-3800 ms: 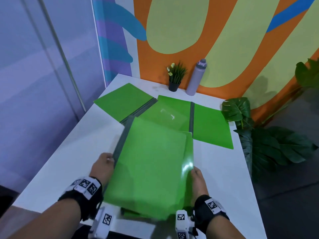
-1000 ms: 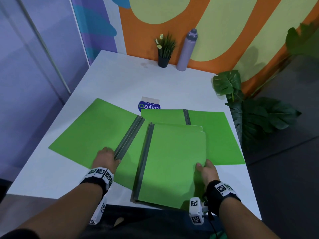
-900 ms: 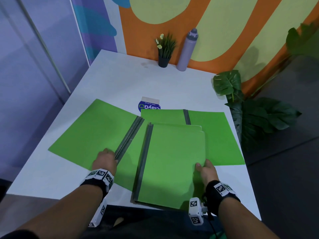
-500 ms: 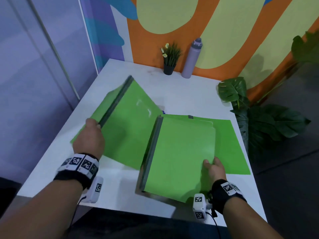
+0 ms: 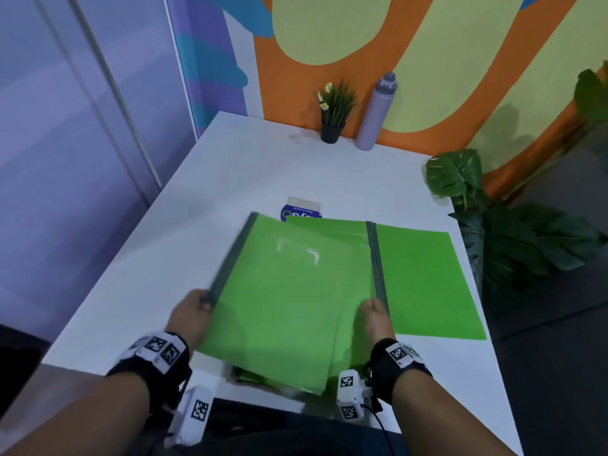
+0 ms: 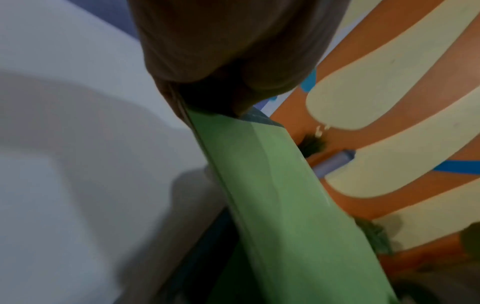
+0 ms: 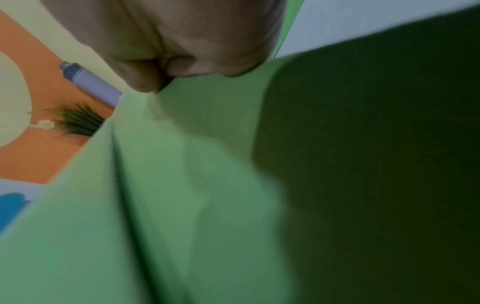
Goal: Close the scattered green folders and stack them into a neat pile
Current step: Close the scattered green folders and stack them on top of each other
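A closed green folder (image 5: 283, 301) with a grey spine is held tilted just above the table's front edge. My left hand (image 5: 194, 311) grips its spine at the left, and my right hand (image 5: 375, 314) pinches its right edge, thumb on top. Under it lies another closed green folder (image 5: 250, 378), mostly hidden. Behind lies an open green folder (image 5: 424, 284), right leaf flat and left leaf partly covered. In the left wrist view, my left hand (image 6: 228, 61) clasps the folder (image 6: 285, 205) at its spine. The right wrist view shows my right hand (image 7: 176, 41) against the green cover (image 7: 182, 185).
The white table (image 5: 230, 176) carries a small potted plant (image 5: 332, 113) and a purple bottle (image 5: 375, 113) at the far wall. A blue and white card (image 5: 301, 209) lies just behind the folders. A large leafy plant (image 5: 493, 232) stands off the table's right edge.
The left folder, lifted half open by my left hand, is now closed and carried right over the closed folder. My right hand shifted from the lower folder's edge to the held one's.
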Demonstrator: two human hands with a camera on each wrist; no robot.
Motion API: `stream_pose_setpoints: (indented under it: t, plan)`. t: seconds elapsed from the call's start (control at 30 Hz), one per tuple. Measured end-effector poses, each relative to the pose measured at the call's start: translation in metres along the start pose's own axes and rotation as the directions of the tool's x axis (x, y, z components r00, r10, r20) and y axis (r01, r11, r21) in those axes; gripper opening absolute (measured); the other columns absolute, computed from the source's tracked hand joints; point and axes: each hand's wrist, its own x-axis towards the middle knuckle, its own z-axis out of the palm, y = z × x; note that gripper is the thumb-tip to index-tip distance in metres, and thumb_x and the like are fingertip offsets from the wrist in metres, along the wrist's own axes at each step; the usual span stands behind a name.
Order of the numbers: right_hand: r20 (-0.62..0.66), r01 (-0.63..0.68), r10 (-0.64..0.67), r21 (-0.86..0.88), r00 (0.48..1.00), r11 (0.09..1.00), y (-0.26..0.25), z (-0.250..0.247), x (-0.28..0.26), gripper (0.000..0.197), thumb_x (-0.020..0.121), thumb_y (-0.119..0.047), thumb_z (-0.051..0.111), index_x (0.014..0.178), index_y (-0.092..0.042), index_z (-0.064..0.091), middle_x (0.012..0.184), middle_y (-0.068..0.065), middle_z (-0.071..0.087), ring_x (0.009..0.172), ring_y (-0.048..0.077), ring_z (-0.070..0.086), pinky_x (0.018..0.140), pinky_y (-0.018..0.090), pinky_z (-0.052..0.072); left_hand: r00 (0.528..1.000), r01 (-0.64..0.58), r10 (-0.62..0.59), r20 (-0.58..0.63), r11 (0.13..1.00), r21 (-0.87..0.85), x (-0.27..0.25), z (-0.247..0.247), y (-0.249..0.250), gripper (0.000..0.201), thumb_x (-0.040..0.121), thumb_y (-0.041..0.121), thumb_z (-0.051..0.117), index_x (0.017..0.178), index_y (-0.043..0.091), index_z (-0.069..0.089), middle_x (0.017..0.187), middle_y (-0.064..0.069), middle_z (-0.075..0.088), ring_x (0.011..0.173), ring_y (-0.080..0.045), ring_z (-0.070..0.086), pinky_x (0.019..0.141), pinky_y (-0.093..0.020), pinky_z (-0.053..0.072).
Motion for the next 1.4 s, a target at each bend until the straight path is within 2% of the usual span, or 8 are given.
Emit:
stream_pose_setpoints:
  t: [0.13, 0.23, 0.4, 0.53, 0.67, 0.87, 1.2, 1.4]
  plan:
    - [0.097, -0.027, 0.029, -0.017, 0.995, 0.999, 0.007, 0.016, -0.009, 0.061, 0.096, -0.039, 0.044, 0.148, -0.021, 0.018, 0.155, 0.010, 0.024, 0.139, 0.034, 0.028, 0.111, 0.053, 0.028, 0.969, 0.025, -0.047, 0.242, 0.995, 0.093, -0.018, 0.031, -0.012, 0.005, 0.089, 0.007, 0.050, 0.088, 0.012, 0.051, 0.088, -0.013, 0.058, 0.082, -0.027, 0.050, 0.073, -0.033, 0.040]
    - [0.068, -0.001, 0.004, -0.047, 0.998, 0.999, 0.007, 0.019, -0.007, 0.066, 0.093, -0.018, 0.054, 0.148, -0.022, 0.018, 0.156, 0.011, 0.022, 0.140, 0.035, 0.026, 0.109, 0.057, 0.030, 0.953, 0.017, -0.039, 0.301, 0.997, 0.075, -0.017, 0.033, -0.009, 0.028, 0.088, 0.012, 0.054, 0.069, 0.020, 0.034, 0.073, -0.003, 0.044, 0.072, -0.022, 0.043, 0.071, -0.032, 0.036]
    - [0.102, 0.076, -0.080, 0.040, 0.992, 0.996, -0.009, 0.016, -0.006, 0.072, 0.092, -0.019, 0.055, 0.150, -0.025, 0.013, 0.159, 0.003, 0.014, 0.144, 0.030, 0.017, 0.113, 0.055, 0.022, 0.885, 0.186, -0.061, 0.462, 0.955, -0.232, -0.008, 0.018, 0.006, 0.033, 0.088, 0.037, 0.062, 0.110, 0.023, 0.043, 0.110, -0.004, 0.053, 0.108, -0.026, 0.050, 0.097, -0.040, 0.038]
    - [0.103, 0.258, -0.243, -0.182, 0.965, 0.949, -0.021, 0.015, 0.001, 0.053, 0.098, -0.029, 0.043, 0.146, -0.011, 0.030, 0.152, 0.006, 0.034, 0.139, 0.026, 0.032, 0.114, 0.041, 0.026, 0.918, 0.184, -0.039, 0.395, 0.923, -0.337, 0.003, 0.015, 0.009, 0.045, 0.088, 0.019, 0.064, 0.126, 0.009, 0.043, 0.118, -0.014, 0.057, 0.113, -0.035, 0.052, 0.105, -0.052, 0.038]
    - [-0.063, 0.217, -0.393, -0.749, 0.917, 0.626, -0.011, -0.012, 0.027, 0.035, 0.094, -0.024, 0.048, 0.126, -0.013, 0.056, 0.124, 0.013, 0.058, 0.109, 0.029, 0.056, 0.095, 0.044, 0.047, 0.955, 0.169, -0.118, 0.272, 0.970, -0.174, 0.009, 0.013, 0.000, 0.048, 0.088, 0.024, 0.062, 0.128, 0.006, 0.042, 0.122, -0.020, 0.057, 0.111, -0.039, 0.055, 0.100, -0.052, 0.045]
    - [-0.168, -0.009, -0.322, -0.897, 0.932, 0.442, 0.010, -0.029, 0.044, 0.031, 0.090, -0.024, 0.044, 0.117, -0.011, 0.054, 0.117, 0.011, 0.053, 0.109, 0.029, 0.049, 0.090, 0.041, 0.041, 0.932, 0.231, -0.265, 0.249, 0.960, 0.159, 0.007, 0.020, -0.019, 0.070, 0.087, 0.037, 0.062, 0.137, -0.003, 0.034, 0.138, -0.023, 0.046, 0.125, -0.038, 0.048, 0.099, -0.042, 0.043]
    - [-0.190, -0.052, -0.181, -0.816, 0.965, 0.576, 0.015, -0.001, 0.047, 0.042, 0.086, -0.031, 0.054, 0.122, -0.011, 0.044, 0.123, 0.011, 0.048, 0.112, 0.029, 0.050, 0.093, 0.047, 0.044, 0.931, 0.196, -0.254, 0.261, 0.954, 0.228, 0.015, 0.026, -0.020, 0.067, 0.088, 0.038, 0.060, 0.132, -0.005, 0.034, 0.124, -0.021, 0.051, 0.107, -0.033, 0.053, 0.077, -0.034, 0.039]
    - [-0.162, -0.083, -0.044, -0.697, 0.986, 0.712, 0.020, 0.007, 0.057, 0.037, 0.080, -0.020, 0.060, 0.110, -0.006, 0.042, 0.094, 0.010, 0.059, 0.086, 0.029, 0.061, 0.080, 0.042, 0.054, 0.930, 0.199, -0.255, 0.265, 0.955, 0.221, 0.017, 0.029, -0.023, 0.067, 0.088, 0.039, 0.059, 0.131, -0.006, 0.034, 0.112, -0.016, 0.050, 0.098, -0.030, 0.051, 0.077, -0.034, 0.040]
